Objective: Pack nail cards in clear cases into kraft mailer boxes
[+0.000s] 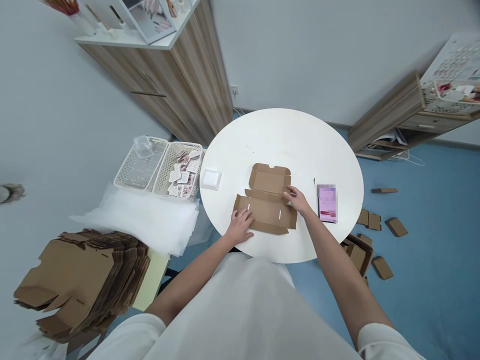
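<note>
An unfolded cardboard box (269, 212) lies flat on the white round table (277, 135), with its lid panel towards the far side. Two short white slots or strips show on its near panel. My left hand (240, 226) rests on the near left corner of the cardboard, fingers spread. At the right edge, by the crease between the two panels, my right hand (298, 201) has its thumb and fingers closed on a side flap. The fingertips there are partly hidden.
A phone (327, 204) lies right on the table, a small white packet (211, 178) left. White baskets (159, 185), foam sheets (150, 215) and a stack of flat boxes (82, 270) stand left. Folded small boxes (382, 268) lie on the floor at right.
</note>
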Tool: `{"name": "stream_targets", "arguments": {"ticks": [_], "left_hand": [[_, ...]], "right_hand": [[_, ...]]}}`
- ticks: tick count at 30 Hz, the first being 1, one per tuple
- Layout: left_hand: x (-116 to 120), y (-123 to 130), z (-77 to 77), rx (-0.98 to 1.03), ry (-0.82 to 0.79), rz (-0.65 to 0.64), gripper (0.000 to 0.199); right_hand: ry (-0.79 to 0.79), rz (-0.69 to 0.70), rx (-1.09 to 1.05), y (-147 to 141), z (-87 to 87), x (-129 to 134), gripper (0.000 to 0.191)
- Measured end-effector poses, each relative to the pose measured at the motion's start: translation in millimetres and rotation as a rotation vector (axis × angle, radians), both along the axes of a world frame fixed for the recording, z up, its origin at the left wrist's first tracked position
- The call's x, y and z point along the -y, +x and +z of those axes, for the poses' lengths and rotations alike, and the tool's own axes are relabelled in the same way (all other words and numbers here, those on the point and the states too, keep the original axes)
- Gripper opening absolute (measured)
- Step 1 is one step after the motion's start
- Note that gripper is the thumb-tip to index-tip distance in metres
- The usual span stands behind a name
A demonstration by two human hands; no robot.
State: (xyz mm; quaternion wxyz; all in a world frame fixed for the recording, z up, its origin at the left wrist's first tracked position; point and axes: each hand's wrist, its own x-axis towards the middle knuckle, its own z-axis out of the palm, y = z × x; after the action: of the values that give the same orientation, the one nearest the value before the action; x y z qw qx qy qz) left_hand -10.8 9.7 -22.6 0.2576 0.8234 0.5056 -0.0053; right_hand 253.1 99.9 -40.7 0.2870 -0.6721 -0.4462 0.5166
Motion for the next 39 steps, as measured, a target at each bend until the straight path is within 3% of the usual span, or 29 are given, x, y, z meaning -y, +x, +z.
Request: {"name": "stream_targets", "arguments": {"ticks": [5, 8, 16, 22, 27, 33, 35, 39], "left_hand": [[-7, -3, -11.6, 0.017, -0.02, -0.042, 0.039], [-12, -8, -13.3, 0.035, -0.022, -0.026, 0.041], [-37, -16, -17.1, 0.176, -0.027, 0.148, 0.063], [-35, -16, -19.7, 0.1, -0.093, 0.092, 0.073], [-33, -7, -18.1, 0.085, 0.04, 0.086, 0.086], [-53, -1, -14.0, 0.013, 0.106, 0.068, 0.094], [-58, -2, -14.5, -0.019, 0.051, 0.028, 0.085], [-56, -8, -16.8, -0.079, -0.082, -0.154, 0.029]], "right_hand": [[-0.031, 0.005, 0.01, -11, -16.5, -8, 0.034], [0.007, 0.037, 0.057, -17, -18.6, -2, 0.03], [0.079, -0.016, 0.159, -30, -4.4, 15, 0.032], [0.055, -0.102, 0.121, -41, 3.6, 26, 0.035], [0.026, -0.036, 0.112, -38, 4.3, 37, 0.035], [0.059, 0.011, 0.176, -42, 4.6, 45, 0.033], [0.067, -0.003, 0.184, -43, 4.4, 46, 0.032], [0.096, -0.041, 0.206, -42, -0.9, 46, 0.029]]}}
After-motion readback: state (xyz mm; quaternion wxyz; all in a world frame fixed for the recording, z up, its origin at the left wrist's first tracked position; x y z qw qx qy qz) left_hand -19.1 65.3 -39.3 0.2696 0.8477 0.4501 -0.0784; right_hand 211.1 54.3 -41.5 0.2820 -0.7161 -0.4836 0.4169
